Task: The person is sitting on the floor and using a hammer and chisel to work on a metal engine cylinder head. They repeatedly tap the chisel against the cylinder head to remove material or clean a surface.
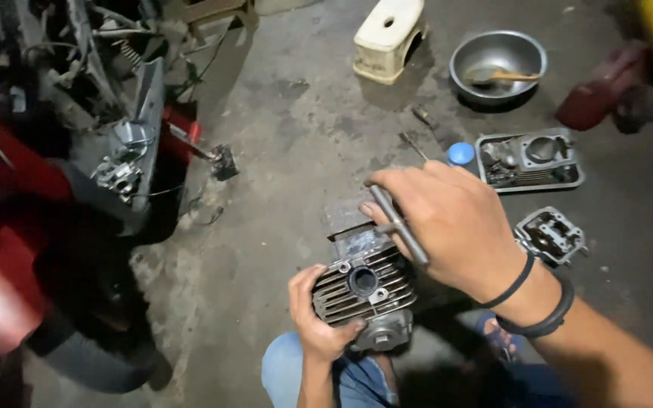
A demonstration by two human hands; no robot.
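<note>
A: Where's the finned engine cylinder (pixel 366 291) sitting?

B: Off the floor, just above the person's knee in blue jeans (pixel 296 370). The left hand (pixel 317 317) is wrapped around its left side, thumb pressed onto the fins near the lower edge, fingers curled behind.

A: And the right hand (pixel 455 227)?

B: Just above the cylinder, fingers closed around a slim metal tool (pixel 400 225) that slants down toward the cylinder's upper right corner. Two black bands circle that wrist.

A: What lies around the cylinder?

B: To its right, on the concrete floor (pixel 281 151), a cylinder head part (pixel 551 236). Farther up and right, a dark tray of engine parts (pixel 529 160) with a blue cap (pixel 460 153) just beside it. Beyond that, a steel bowl (pixel 497 64) and a cream plastic stool (pixel 388 34). Well to the cylinder's left, a stripped red motorcycle (pixel 62 174).
</note>
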